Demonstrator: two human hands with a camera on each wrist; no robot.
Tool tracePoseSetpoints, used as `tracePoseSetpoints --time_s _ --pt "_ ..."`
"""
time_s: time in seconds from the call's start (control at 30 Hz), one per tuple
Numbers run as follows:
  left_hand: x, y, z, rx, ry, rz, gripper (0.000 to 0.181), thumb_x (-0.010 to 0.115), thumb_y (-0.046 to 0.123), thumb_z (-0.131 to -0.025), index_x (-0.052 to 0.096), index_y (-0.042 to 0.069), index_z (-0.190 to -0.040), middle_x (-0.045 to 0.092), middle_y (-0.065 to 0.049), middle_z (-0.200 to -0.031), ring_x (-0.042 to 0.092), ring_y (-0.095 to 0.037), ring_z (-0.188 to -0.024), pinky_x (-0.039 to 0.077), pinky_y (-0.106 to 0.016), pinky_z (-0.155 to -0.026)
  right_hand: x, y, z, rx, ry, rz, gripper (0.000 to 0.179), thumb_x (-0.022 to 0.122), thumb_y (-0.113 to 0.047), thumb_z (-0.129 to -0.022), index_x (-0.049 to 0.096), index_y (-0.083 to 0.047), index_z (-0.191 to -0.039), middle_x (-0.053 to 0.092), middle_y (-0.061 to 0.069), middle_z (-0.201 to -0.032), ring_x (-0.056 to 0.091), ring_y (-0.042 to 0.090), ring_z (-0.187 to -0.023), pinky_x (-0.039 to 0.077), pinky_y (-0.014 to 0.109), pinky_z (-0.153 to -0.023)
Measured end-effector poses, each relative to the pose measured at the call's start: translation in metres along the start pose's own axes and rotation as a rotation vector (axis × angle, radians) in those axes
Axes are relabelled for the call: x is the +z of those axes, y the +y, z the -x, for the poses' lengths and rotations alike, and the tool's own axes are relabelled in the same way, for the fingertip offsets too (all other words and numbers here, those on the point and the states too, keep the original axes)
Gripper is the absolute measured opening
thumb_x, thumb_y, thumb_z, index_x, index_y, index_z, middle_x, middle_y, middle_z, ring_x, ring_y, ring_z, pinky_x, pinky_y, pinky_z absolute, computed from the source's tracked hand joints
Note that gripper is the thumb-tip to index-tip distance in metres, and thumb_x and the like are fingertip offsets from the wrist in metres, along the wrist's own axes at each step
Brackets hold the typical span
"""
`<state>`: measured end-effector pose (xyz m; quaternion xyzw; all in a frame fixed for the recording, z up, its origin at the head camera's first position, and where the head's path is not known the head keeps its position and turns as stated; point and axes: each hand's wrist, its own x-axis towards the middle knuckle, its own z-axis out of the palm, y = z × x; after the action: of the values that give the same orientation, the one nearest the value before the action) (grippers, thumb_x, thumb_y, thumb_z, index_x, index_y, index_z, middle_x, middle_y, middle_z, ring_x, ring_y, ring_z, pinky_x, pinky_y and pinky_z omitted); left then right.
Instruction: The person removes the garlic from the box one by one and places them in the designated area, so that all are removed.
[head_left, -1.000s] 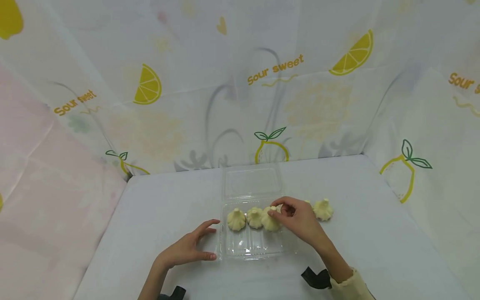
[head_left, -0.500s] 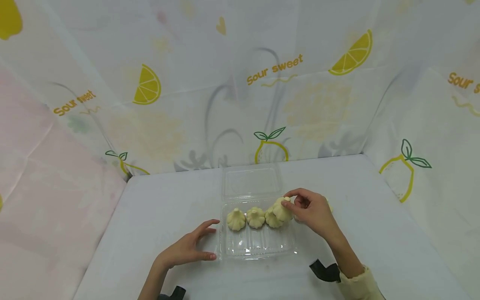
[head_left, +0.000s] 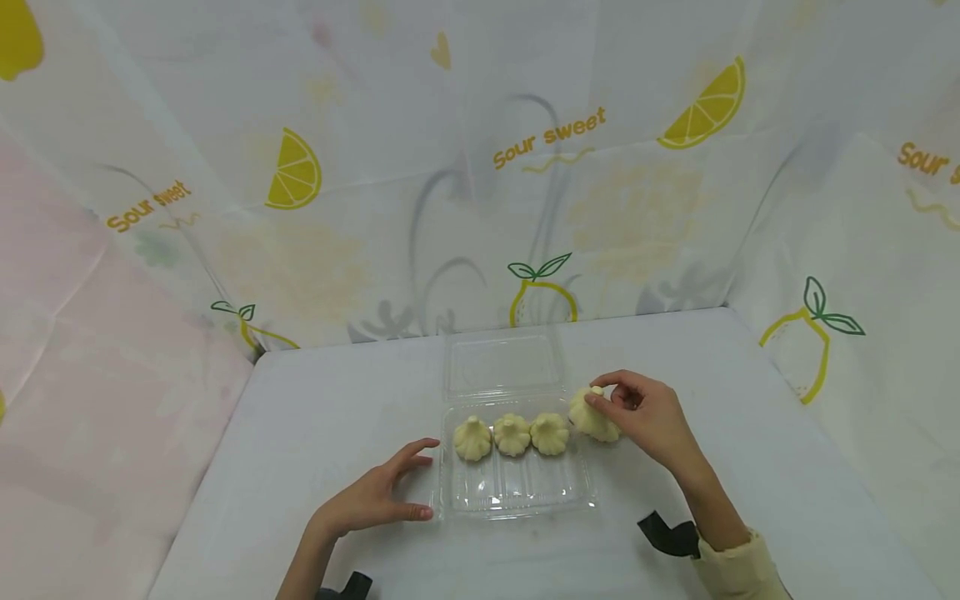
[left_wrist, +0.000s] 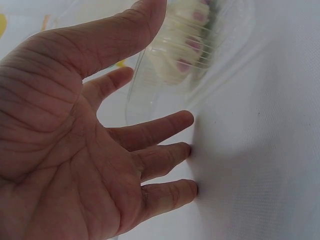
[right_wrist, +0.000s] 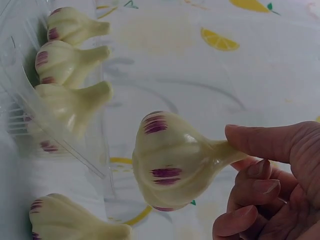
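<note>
My right hand (head_left: 652,423) pinches a pale garlic bulb (head_left: 588,412) by its stem, at the right side of a transparent plastic box (head_left: 517,509). Purple streaks mark that bulb in the right wrist view. Inside the box, three more garlic bulbs (head_left: 512,435) stand in a row, stems up, along its middle. Another bulb (right_wrist: 75,220) sits outside the box at the lower left of the right wrist view; in the head view it is hidden. My left hand (head_left: 375,496) lies beside the box's left edge, fingers spread, fingertips (left_wrist: 189,150) on the table.
The box's hinged lid (head_left: 504,365) lies folded back on the white table (head_left: 337,400), towards the rear. Cloth walls (head_left: 390,250) printed with lemons and words enclose the table at the back and sides. A black piece (head_left: 667,533) is fixed at my right wrist.
My right hand has moved right with the garlic bulb, from over the row in the box to its right edge, uncovering the third bulb. The left hand has stayed still.
</note>
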<state>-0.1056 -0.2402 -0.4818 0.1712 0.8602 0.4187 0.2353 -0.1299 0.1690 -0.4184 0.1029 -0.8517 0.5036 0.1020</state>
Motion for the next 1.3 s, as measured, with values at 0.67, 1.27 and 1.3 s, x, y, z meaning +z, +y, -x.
tracePoseSetpoints --time_s 0.67,1.27,1.3 --pt "-0.001 -0.001 0.000 0.015 0.001 -0.014 0.087 0.083 0.044 -0.078 0.032 0.041 -0.148 0.052 -0.009 -0.142 0.037 -0.036 -0.138 0.028 -0.065 -0.104 -0.034 0.014 -0.003 0.042 0.102 0.058 0.018 0.078 -0.021 -0.087 0.074 -0.009 -0.099 0.055 0.005 -0.070 0.047 0.011 -0.058 0.037 0.025 -0.045" --pt "-0.001 0.000 0.000 0.000 0.004 -0.004 0.087 0.083 0.043 -0.077 0.033 0.042 -0.148 0.052 -0.009 -0.142 0.037 -0.036 -0.138 0.028 -0.066 -0.104 -0.062 0.025 -0.004 0.119 0.166 0.076 0.028 0.076 -0.025 -0.089 0.072 -0.005 -0.108 0.057 0.004 -0.072 0.046 0.011 -0.055 0.035 0.027 -0.044" --pt "-0.001 0.000 0.001 -0.003 0.003 -0.004 0.087 0.083 0.043 -0.077 0.033 0.042 -0.147 0.052 -0.009 -0.142 0.037 -0.036 -0.138 0.028 -0.066 -0.104 -0.063 0.025 -0.004 0.128 0.167 0.081 0.029 0.076 -0.027 -0.089 0.071 -0.005 -0.107 0.057 0.004 -0.072 0.046 0.011 -0.055 0.035 0.027 -0.045"
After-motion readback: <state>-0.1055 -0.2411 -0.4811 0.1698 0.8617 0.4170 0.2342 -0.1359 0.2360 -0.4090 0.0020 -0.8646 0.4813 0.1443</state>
